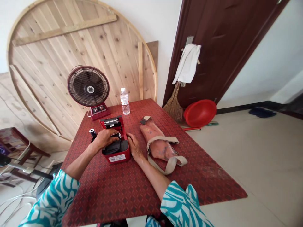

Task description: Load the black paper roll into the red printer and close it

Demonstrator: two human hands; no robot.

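The left hand (pixel 107 138) grasps one of two black rolls, the first roll (pixel 118 136) partly hidden inside one red machine (pixel 126 155) with its lid (pixel 111 121) raised. The second roll (pixel 92 131) shows just beyond that wrist. The right hand (pixel 134 146) lies unclenched against the machine's side. One fan (pixel 90 89), one bottle (pixel 125 102) and one bag (pixel 157 149) share the table (pixel 113 195).

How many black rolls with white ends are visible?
2. One roll is at the left hand, in the open red machine; a second roll is left of the machine. More may be hidden.
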